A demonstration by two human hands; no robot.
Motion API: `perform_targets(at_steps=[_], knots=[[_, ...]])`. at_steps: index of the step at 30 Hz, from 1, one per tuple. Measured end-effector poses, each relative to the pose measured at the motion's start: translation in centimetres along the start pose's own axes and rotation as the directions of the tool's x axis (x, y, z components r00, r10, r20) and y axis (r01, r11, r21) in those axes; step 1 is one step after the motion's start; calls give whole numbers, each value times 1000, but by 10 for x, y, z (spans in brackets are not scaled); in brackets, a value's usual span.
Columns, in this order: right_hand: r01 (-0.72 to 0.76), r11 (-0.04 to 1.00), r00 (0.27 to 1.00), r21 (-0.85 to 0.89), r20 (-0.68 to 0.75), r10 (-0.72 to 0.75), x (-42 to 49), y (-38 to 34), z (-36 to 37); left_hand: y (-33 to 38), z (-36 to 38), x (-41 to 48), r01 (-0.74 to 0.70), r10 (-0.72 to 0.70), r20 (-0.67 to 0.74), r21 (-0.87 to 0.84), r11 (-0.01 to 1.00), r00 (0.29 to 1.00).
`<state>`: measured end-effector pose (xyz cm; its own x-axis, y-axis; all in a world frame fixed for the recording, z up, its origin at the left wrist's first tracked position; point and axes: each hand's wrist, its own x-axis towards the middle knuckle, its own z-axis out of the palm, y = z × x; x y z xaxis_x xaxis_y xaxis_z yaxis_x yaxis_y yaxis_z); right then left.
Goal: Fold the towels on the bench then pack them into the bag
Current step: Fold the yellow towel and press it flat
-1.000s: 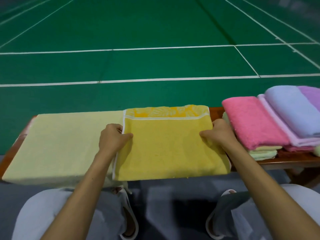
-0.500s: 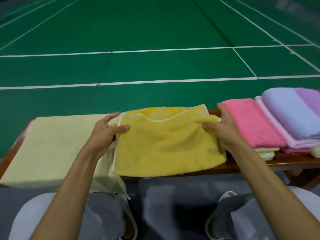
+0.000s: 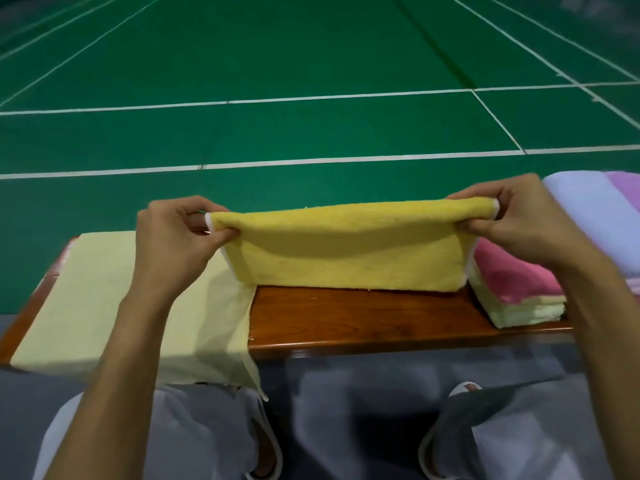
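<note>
One yellow towel (image 3: 346,251) held up mid-fold above the tabletop (image 3: 363,317)
Pale towel (image 3: 121,306) lies left; folded stack (image 3: 512,282) sits right; left hand (image 3: 169,237) and right hand (image 3: 519,223) each pinch an upper corner; next, likely: lay it flat, halve again.

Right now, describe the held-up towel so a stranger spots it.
Find the wooden bench by the green court. Over its middle, left hand and right hand pinch the bright yellow towel by its top. Only it hangs upright; the pale yellow towel and pink towel lie flat.
</note>
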<state>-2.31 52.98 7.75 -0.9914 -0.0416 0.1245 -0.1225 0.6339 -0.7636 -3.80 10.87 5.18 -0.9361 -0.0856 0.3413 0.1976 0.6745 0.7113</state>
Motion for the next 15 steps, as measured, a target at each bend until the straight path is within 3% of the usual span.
perform_targets(at_steps=[4,9,13,15], knots=[[-10,965,998,-262,-69,-8,22,-12,2,6,17,16,-96,120,-177,140,985,977],[-64,918,970,-392,-241,-35,53,-19,-2,18,22,45,-144,177,-363,117,983,915],[-79,891,953,-447,-296,-64,45,-17,-3,11,21,41,-199,294,-404,261,945,866],[-98,874,967,-476,-255,-30,29,-9,0,1,26,17,-200,296,-335,291,935,895]])
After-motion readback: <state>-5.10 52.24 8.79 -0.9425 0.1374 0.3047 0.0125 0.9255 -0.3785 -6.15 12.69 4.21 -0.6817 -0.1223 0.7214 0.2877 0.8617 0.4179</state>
